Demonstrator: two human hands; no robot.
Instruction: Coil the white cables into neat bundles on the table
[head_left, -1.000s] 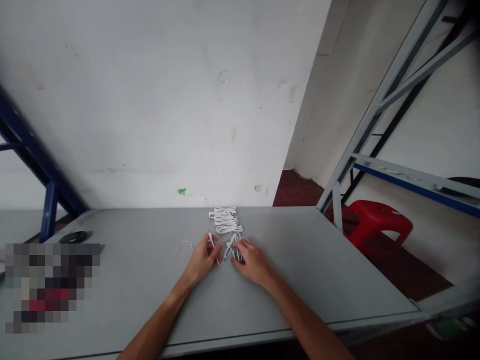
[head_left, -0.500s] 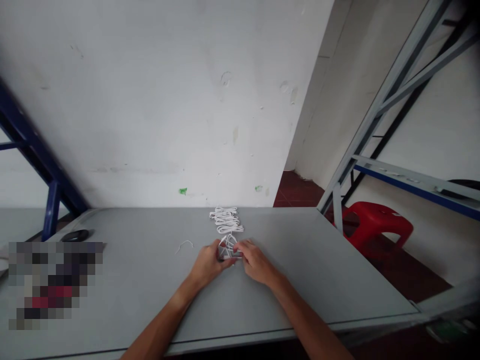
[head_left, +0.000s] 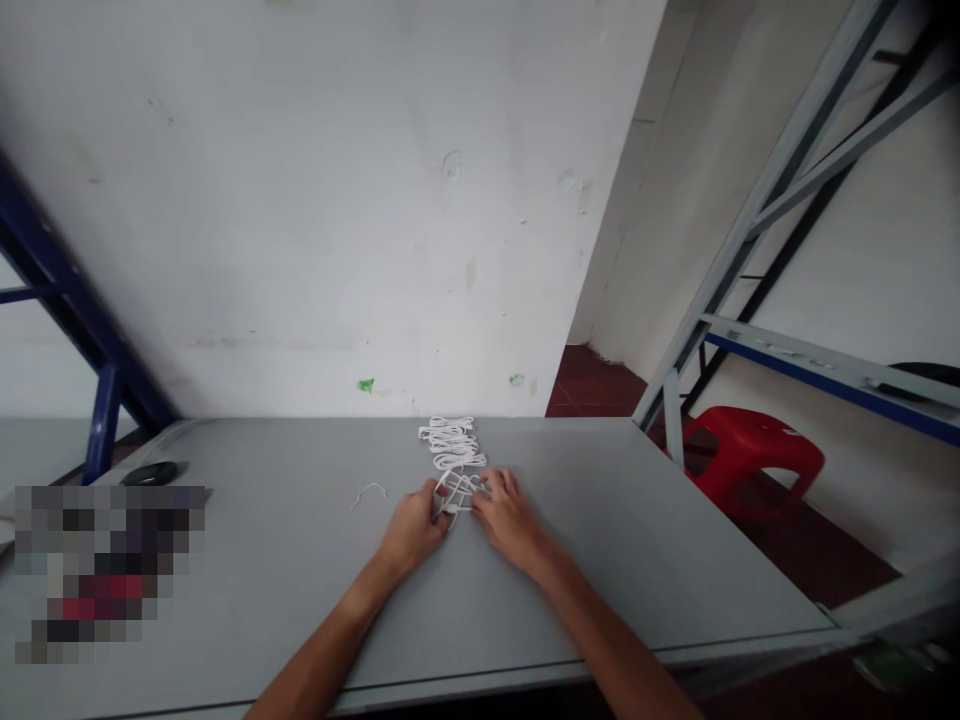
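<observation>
A loose white cable (head_left: 459, 492) lies in crossing loops on the grey table (head_left: 285, 600), between my two hands. My left hand (head_left: 415, 525) pinches the cable's left side with thumb and fingers. On the other side, my right hand (head_left: 506, 515) rests over the cable's right edge, its fingers apart. Just beyond, several bundled white cables (head_left: 452, 442) lie in a stack against the wall. A short thin white string (head_left: 369, 489) lies to the left of my left hand.
A black round object (head_left: 150, 473) and a blurred-out patch are at the table's left. A white wall (head_left: 337, 200) rises behind the table. Blue metal posts (head_left: 105, 400) stand left; a grey metal frame (head_left: 694, 330) and a red stool (head_left: 750, 450) are at the right.
The fingers of my right hand have spread from their pinch. The cable between my hands has loosened into wider loops, and my left thumb has drawn back to the left.
</observation>
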